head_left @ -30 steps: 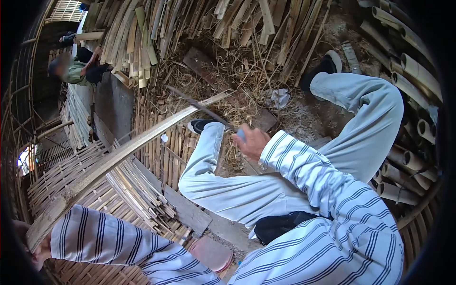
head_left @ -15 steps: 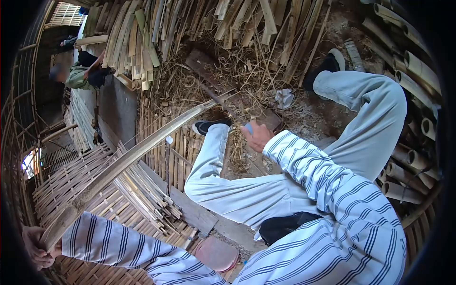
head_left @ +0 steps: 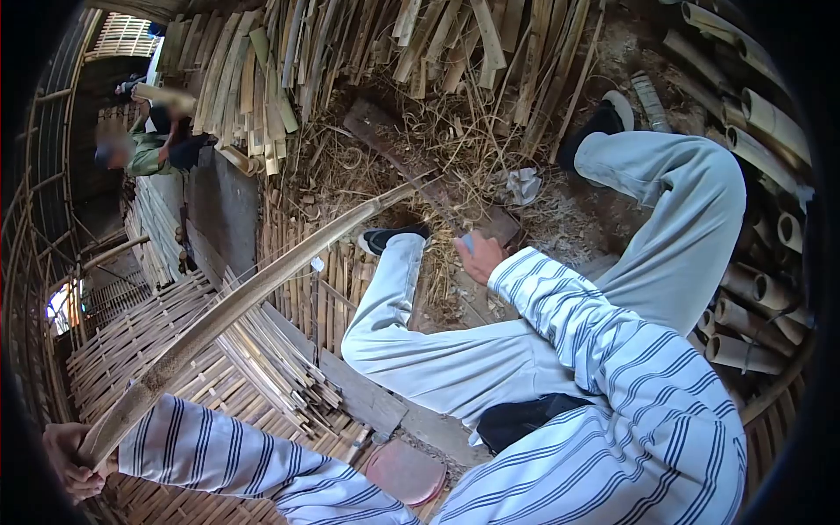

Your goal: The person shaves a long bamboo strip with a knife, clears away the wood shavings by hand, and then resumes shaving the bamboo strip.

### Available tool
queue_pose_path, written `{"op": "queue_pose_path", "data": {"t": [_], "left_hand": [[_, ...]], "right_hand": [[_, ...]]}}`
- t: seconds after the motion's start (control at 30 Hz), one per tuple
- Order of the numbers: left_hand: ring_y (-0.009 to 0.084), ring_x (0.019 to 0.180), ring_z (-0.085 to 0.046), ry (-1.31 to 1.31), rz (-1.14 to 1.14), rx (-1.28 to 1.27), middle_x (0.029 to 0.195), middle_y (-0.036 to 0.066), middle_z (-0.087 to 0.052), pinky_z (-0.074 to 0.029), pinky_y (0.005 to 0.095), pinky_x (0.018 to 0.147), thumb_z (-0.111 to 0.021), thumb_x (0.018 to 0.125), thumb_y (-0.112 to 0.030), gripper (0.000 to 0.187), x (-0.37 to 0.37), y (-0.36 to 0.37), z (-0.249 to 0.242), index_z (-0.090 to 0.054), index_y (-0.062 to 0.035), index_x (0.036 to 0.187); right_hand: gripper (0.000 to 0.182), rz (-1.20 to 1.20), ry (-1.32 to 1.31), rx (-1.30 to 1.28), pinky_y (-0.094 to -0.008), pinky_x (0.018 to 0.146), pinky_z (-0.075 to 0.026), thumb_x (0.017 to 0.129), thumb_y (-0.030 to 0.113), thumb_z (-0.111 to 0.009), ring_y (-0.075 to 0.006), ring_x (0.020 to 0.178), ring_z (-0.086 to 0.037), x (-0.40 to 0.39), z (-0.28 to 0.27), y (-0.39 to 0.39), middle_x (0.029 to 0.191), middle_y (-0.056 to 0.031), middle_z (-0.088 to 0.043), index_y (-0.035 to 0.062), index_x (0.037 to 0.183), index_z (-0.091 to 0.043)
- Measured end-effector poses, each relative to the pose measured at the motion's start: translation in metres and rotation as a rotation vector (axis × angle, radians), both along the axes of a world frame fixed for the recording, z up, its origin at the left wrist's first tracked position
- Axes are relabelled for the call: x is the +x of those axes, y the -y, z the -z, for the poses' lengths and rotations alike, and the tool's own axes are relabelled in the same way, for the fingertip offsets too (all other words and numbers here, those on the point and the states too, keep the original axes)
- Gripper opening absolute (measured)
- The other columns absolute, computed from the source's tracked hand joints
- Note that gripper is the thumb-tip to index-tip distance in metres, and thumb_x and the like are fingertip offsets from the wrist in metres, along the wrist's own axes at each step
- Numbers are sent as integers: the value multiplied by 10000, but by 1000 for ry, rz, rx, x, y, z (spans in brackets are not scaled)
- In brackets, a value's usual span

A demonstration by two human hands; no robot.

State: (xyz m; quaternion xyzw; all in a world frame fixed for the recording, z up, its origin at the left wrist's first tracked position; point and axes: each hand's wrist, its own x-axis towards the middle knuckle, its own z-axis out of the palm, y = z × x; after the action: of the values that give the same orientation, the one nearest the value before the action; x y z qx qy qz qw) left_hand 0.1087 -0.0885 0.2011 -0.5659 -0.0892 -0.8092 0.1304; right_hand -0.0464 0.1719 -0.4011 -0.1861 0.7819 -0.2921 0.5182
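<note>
My left hand [head_left: 74, 461] is at the lower left, its fingers wrapped round the near end of a long split bamboo strip [head_left: 232, 317]. The strip slants up and right, its far tip close to a dark wooden board [head_left: 372, 122] on the ground. My right hand [head_left: 479, 258], in front of my lap, is closed round the blue-grey handle of a knife [head_left: 466, 243]. Its thin dark blade seems to run up and left past the strip's tip; blade and board are hard to tell apart. Curly bamboo shavings [head_left: 472, 144] lie about them.
Split bamboo slats [head_left: 245, 87] are piled at the top. Cut bamboo tubes [head_left: 752, 324] are stacked at the right. A woven bamboo panel [head_left: 131, 324] and thin strips [head_left: 280, 367] lie at the left. A round reddish lid-like thing [head_left: 405, 471] is below. Another person [head_left: 144, 156] sits far left.
My right hand and the far tip of the bamboo strip have shifted slightly right and down in view. The other person's arms have moved. Both my grips stay the same.
</note>
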Motion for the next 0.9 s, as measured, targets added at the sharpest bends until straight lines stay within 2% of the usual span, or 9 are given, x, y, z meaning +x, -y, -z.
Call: {"op": "queue_pose_path", "data": {"t": [0.17, 0.27, 0.5, 0.53, 0.57, 0.7, 0.8, 0.83, 0.9], "left_hand": [[89, 410, -422, 107, -147, -69, 493, -39, -460, -309, 201, 476, -484, 812, -205, 232, -17, -9, 8, -461, -149, 589], [62, 371, -385, 168, -226, -132, 471, -53, -446, -284, 171, 437, -493, 811, -176, 230, -32, -19, 17, -454, -156, 585], [0, 278, -300, 392, -433, -274, 419, -85, -412, -226, 100, 348, -515, 808, -107, 251, -48, -51, 38, -439, -174, 578], [-9, 265, -288, 467, -566, -325, 412, -89, -407, -217, 90, 336, -518, 808, -97, 257, -33, -51, 31, -437, -176, 577], [-10, 320, -339, 553, -976, -520, 452, -103, -402, -247, 113, 363, -509, 802, -218, 251, 0, -40, 14, -409, -190, 574], [-4, 251, -285, 567, -1503, -436, 359, -112, -386, -296, 93, 403, -553, 787, -278, 337, -13, -84, 27, -399, -208, 496], [8, 241, -307, 627, -1116, -672, 344, -106, -394, -328, 112, 428, -557, 786, -266, 342, 5, -69, 17, -402, -208, 487], [17, 240, -340, 546, -1417, -650, 346, -98, -426, -348, 132, 437, -557, 790, -244, 334, -12, -89, 33, -424, -209, 486], [21, 251, -364, 579, -1078, -762, 342, -91, -434, -342, 129, 436, -561, 784, -244, 311, -21, -81, 21, -446, -208, 497]], "right_hand": [[564, 30, -53, 11, -498, 845, -446, 862, 484, -465, -460, 939, -569, 3, 26, 2, 938, -320, -596, -24, 1104, -513], [538, -5, -147, 21, -470, 837, -450, 853, 442, -484, -433, 914, -585, -3, 54, -4, 923, -313, -603, -75, 946, -604], [598, 214, 92, -66, -443, 797, -461, 773, 507, -569, -420, 869, -602, 4, 21, 22, 903, -292, -621, -80, 870, -637], [592, 226, 106, -96, -439, 783, -465, 767, 512, -578, -416, 856, -606, 7, 20, 24, 890, -282, -627, -71, 847, -640], [582, 217, 77, -144, -432, 771, -469, 760, 512, -590, -407, 837, -612, 6, 7, 22, 863, -266, -633, -64, 838, -633], [539, 215, -72, -347, -399, 723, -486, 741, 491, -637, -349, 759, -634, -4, -72, 8, 758, -200, -644, -38, 835, -592], [553, 120, -67, -451, -351, 725, -503, 717, 405, -706, -257, 784, -650, -23, -154, 1, 818, -173, -651, -30, 997, -510], [561, 103, -40, -526, -343, 742, -508, 711, 370, -723, -248, 808, -650, -27, -169, 2, 860, -174, -651, -33, 1023, -490], [561, 91, 26, -681, -346, 792, -514, 705, 289, -750, -237, 881, -639, -32, -184, 10, 954, -180, -635, -29, 1057, -451]]}}
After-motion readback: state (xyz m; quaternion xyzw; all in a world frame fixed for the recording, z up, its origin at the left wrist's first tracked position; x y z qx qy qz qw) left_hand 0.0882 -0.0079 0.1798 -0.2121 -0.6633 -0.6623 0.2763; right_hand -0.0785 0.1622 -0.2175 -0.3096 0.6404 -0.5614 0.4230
